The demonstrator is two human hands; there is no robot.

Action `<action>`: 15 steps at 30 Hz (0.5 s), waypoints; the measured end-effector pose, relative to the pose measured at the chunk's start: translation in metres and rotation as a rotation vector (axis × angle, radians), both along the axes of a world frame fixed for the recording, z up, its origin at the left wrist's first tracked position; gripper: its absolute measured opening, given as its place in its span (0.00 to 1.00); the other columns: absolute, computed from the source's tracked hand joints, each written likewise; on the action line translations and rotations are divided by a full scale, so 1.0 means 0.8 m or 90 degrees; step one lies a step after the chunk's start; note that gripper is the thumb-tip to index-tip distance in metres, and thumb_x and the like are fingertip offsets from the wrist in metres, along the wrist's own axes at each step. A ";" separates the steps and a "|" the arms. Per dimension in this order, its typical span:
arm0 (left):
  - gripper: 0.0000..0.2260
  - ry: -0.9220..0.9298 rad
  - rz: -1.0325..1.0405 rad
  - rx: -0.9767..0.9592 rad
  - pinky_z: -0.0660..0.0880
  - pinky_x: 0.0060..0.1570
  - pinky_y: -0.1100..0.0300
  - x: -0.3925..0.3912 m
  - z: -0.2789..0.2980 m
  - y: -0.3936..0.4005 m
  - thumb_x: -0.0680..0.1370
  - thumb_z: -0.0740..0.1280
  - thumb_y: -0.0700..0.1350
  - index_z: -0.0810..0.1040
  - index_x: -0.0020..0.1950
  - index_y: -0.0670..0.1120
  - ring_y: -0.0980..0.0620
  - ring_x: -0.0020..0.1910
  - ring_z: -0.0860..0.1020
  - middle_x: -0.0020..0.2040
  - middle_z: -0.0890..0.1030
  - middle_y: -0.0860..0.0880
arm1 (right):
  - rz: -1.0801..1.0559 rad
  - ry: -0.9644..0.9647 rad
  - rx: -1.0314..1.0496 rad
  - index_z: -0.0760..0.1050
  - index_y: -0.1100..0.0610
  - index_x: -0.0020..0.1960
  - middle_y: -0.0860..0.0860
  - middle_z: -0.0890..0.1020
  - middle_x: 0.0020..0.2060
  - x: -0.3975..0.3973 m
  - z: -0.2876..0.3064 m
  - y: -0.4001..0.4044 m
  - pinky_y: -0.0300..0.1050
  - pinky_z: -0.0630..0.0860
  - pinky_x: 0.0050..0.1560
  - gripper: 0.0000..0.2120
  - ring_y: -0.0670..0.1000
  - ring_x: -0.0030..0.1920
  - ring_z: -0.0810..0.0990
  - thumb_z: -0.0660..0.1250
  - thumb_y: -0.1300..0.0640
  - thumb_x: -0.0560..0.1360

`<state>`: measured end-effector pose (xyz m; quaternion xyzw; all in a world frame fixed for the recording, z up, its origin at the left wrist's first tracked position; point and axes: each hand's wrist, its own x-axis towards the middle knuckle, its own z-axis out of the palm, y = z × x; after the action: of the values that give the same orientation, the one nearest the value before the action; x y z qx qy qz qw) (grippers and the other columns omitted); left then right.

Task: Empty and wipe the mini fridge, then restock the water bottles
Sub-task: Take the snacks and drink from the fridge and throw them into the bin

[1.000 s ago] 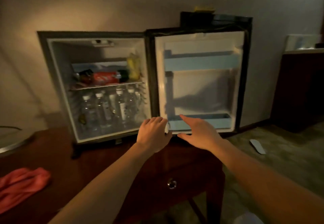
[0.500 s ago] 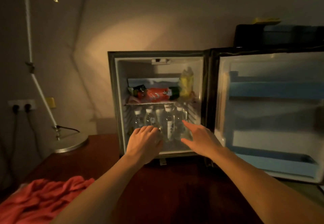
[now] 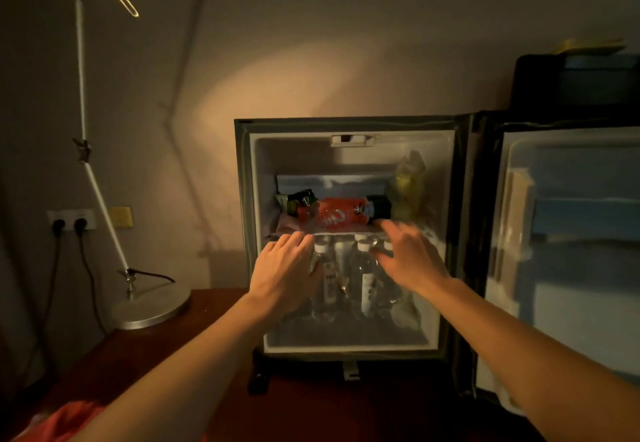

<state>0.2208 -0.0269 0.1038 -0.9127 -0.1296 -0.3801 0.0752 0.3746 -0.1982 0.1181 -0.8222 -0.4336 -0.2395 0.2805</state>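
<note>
1. A red cloth (image 3: 65, 422) lies at the near left corner of the dark wooden counter (image 3: 180, 355), partly cut off by the frame.
2. Two bare forearms reach forward over the counter into the open mini fridge (image 3: 349, 244), which stands toward the counter's far right.
3. The left hand (image 3: 284, 277) is spread open, fingers loosely extended, in front of the leftmost water bottles (image 3: 346, 275) on the fridge floor; whether it touches one cannot be told.
4. The right hand (image 3: 408, 258) is also open with fingers splayed, blurred, at the level of the bottle caps, gripping nothing visibly.
5. Above, on the wire shelf (image 3: 346, 234), a red-labelled bottle (image 3: 336, 216) lies on its side, with a yellowish bag (image 3: 407, 185) at its right end.
6. The fridge door (image 3: 561, 254) hangs open to the right.
7. A desk lamp (image 3: 149, 308) stands on the counter's far left edge, lit.
</note>
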 end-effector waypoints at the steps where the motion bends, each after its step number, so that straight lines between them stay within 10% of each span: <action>1: 0.13 -0.006 -0.001 0.003 0.75 0.51 0.56 0.005 0.006 0.004 0.78 0.64 0.55 0.76 0.57 0.49 0.50 0.52 0.78 0.55 0.79 0.51 | -0.007 0.004 0.011 0.71 0.52 0.69 0.53 0.78 0.61 0.006 0.006 0.002 0.50 0.75 0.56 0.23 0.56 0.61 0.75 0.70 0.51 0.75; 9: 0.20 -0.004 -0.006 -0.020 0.76 0.54 0.51 0.052 0.046 0.021 0.75 0.67 0.54 0.74 0.65 0.49 0.47 0.57 0.78 0.62 0.79 0.50 | -0.067 0.016 0.071 0.72 0.54 0.64 0.55 0.75 0.60 0.051 0.029 0.017 0.50 0.75 0.55 0.19 0.58 0.59 0.76 0.70 0.52 0.75; 15: 0.23 0.018 -0.030 -0.041 0.77 0.53 0.51 0.090 0.059 0.029 0.76 0.66 0.60 0.70 0.67 0.50 0.46 0.59 0.76 0.64 0.76 0.49 | -0.159 0.060 0.208 0.60 0.62 0.74 0.62 0.68 0.69 0.079 0.040 0.031 0.55 0.76 0.58 0.35 0.64 0.64 0.73 0.73 0.55 0.73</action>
<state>0.2930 -0.0033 0.1514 -0.9227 -0.1191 -0.3646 0.0381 0.4379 -0.1734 0.1503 -0.8235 -0.2703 -0.3005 0.3981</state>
